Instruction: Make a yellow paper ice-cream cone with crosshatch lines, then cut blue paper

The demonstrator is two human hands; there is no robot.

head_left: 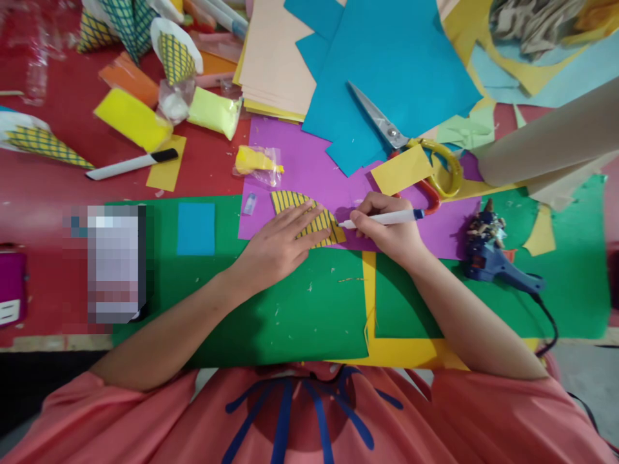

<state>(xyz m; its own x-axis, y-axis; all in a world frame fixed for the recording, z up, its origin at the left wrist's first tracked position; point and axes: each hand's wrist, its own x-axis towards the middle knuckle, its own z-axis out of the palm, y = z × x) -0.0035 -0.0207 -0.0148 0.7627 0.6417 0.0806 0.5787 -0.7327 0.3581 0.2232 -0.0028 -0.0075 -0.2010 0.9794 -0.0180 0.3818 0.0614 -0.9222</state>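
Note:
My left hand (278, 241) lies flat, fingers spread, on a yellow paper piece (285, 201) with dark stripes, holding it down against the purple sheet (309, 145). In my right hand (391, 232) is a white marker pen (387, 219) with a blue end. Its tip meets the right edge of the striped piece. Just above my right hand, a small yellow paper rectangle (401, 169) partly covers the scissors (382, 122), which have yellow and red handles.
A blue glue gun (503, 267) with a cord rests on the green sheet (309, 309) at right. Beyond it leans a pale tube (546, 135). Blue paper (396, 51), clay packets (215, 113), a black-capped marker (130, 164) and a blue square (196, 229) lie around.

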